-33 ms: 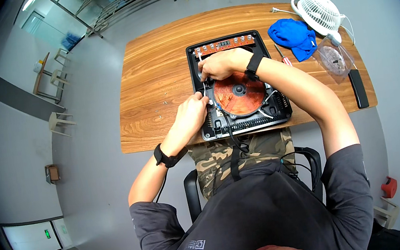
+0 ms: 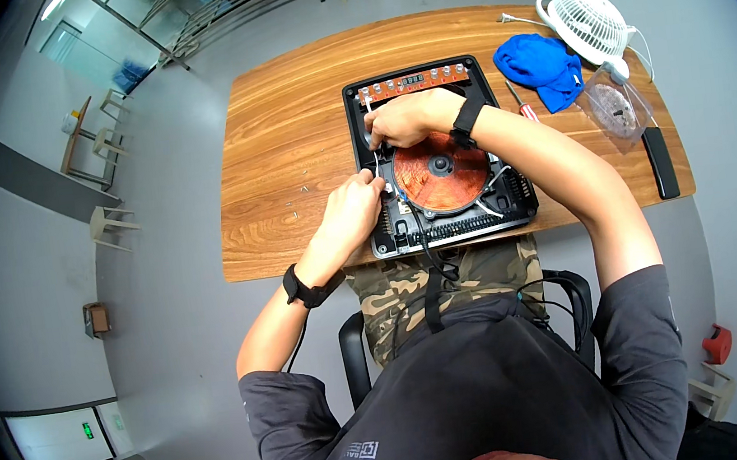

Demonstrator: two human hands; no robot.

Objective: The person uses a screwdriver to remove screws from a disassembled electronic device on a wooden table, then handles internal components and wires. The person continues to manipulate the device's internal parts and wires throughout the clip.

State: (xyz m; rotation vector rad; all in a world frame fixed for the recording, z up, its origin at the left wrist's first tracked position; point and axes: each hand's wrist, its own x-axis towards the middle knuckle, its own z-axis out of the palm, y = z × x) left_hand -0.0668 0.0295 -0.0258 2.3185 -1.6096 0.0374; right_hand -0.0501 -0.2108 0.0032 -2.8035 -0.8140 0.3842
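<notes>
An opened induction cooker [image 2: 524,199] lies on the wooden table, its black casing showing a round copper coil [image 2: 442,176] in the middle. Along its far side runs an orange circuit board [image 2: 389,89] with buttons and a small display. A thin white cable [image 2: 377,162] goes down the casing's left side between my hands. My left hand [image 2: 353,206] is closed, its fingertips pinching the cable's lower stretch beside the coil. Reaching over the coil, my right hand [image 2: 406,122] is closed on the cable a little farther up; its fingertips are partly hidden.
On the right lie a screwdriver [image 2: 526,110], a blue cloth [image 2: 539,70], a white fan [image 2: 589,23], a clear plastic bag [image 2: 617,111] and a black oblong case [image 2: 661,162]. Several tiny metal pieces [image 2: 297,214] are scattered left of the cooker. A black cord [image 2: 425,240] hangs over the near edge.
</notes>
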